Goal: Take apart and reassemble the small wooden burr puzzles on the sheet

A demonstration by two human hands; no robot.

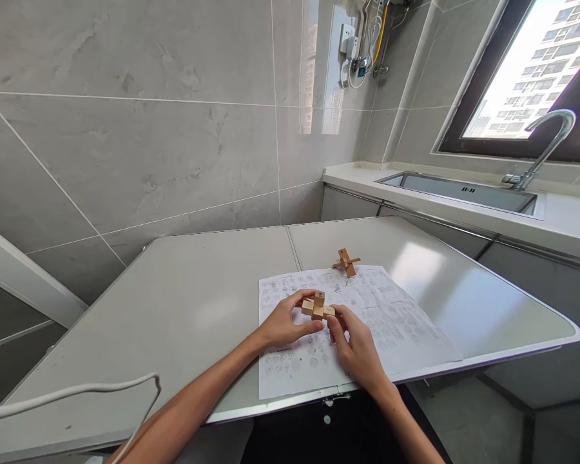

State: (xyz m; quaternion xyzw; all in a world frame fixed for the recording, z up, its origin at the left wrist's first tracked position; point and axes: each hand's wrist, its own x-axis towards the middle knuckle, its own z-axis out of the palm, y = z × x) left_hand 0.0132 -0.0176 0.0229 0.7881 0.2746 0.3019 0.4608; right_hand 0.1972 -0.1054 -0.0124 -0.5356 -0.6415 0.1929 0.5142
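A light wooden burr puzzle [318, 310] of crossed blocks is held just above the printed sheet [290, 374]. One upright block bears a dark mark like a 2. My left hand [287, 321] grips the puzzle from the left, its thumb in front and its fingers curled behind. On the other side, my right hand [355, 341] pinches the right-hand block between thumb and fingers. Beyond the hands, a darker brown wooden puzzle [347, 263] with crossed pieces rests at the far edge of the sheet.
The sheet lies on a pale folding table [212, 277] with a seam across it. A white cable [77, 390] hangs at the lower left. Tiled wall [174, 129] rises behind. To the right stand a counter with a sink [459, 190] and a tap [551, 148] below a window.
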